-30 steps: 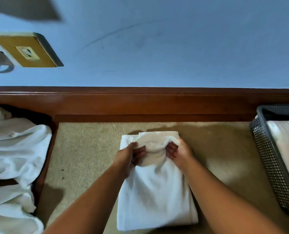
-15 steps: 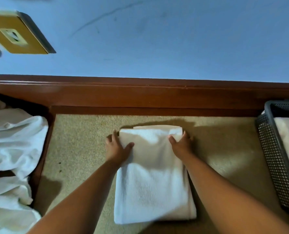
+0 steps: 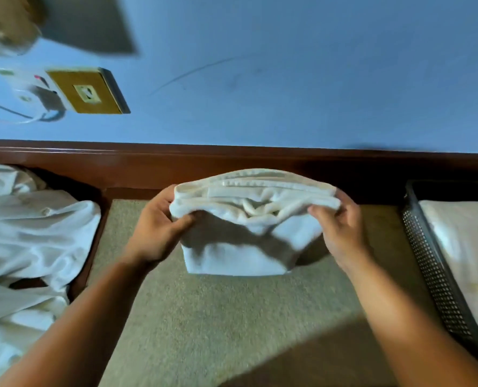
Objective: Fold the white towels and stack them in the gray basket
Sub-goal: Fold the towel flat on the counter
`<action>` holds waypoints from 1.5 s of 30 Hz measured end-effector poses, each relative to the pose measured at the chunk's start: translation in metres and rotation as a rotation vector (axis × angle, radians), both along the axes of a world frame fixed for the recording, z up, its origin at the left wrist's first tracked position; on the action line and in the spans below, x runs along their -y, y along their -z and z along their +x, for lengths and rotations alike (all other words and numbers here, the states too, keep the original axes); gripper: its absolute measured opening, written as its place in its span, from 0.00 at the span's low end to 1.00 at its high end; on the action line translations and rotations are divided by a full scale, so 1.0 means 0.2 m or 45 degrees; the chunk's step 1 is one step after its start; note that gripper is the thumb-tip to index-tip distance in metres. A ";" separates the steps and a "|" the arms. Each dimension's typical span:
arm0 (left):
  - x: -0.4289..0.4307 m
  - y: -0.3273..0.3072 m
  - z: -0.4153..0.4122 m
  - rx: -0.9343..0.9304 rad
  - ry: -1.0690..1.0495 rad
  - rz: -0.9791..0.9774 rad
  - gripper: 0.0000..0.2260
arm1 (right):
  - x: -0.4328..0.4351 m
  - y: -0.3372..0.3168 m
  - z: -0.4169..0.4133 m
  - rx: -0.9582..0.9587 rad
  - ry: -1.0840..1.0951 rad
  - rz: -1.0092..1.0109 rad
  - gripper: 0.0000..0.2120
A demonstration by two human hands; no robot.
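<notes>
Above beige carpet, left hand (image 3: 157, 233) and right hand (image 3: 341, 230) gripping folded white towel (image 3: 249, 219), no readable writing

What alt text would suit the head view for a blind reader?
A person's left hand and right hand grip a folded white towel by its sides over a beige carpet. A gray basket with a second towel in it stands to the right; a pile of loose white towels lies to the left.
</notes>
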State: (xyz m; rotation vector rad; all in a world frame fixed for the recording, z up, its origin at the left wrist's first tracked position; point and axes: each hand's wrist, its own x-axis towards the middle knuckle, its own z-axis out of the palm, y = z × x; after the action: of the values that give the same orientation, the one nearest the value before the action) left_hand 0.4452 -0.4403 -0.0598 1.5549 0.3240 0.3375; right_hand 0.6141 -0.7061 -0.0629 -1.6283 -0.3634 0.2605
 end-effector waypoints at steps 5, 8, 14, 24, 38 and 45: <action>0.05 -0.03 -0.32 0.121 0.109 0.845 0.12 | 0.27 0.05 -0.24 0.591 -0.226 -0.282 0.12; 0.15 0.33 -0.52 -0.109 0.201 1.151 0.11 | 0.38 0.39 -0.39 0.801 -0.348 -0.707 0.13; 0.38 0.87 -0.96 -1.016 0.292 0.894 0.22 | 0.55 0.90 -0.79 0.145 -0.562 -1.118 0.19; 0.43 0.79 -0.75 -1.202 -0.312 0.116 0.14 | 0.31 0.81 -0.74 -0.646 -0.031 -0.988 0.15; 0.37 0.80 -0.72 -1.275 -0.252 0.024 0.18 | 0.27 0.87 -0.72 -0.711 0.011 -1.051 0.36; 0.32 0.70 -0.57 -1.135 -0.110 -0.678 0.32 | 0.19 0.82 -0.62 -0.994 -0.098 -0.767 0.15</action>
State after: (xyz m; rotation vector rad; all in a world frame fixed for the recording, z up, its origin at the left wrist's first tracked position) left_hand 0.3311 -0.5047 -0.2006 1.0801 1.0796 -0.3856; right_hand 0.4908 -0.7439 -0.2267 -1.9373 0.2843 1.1032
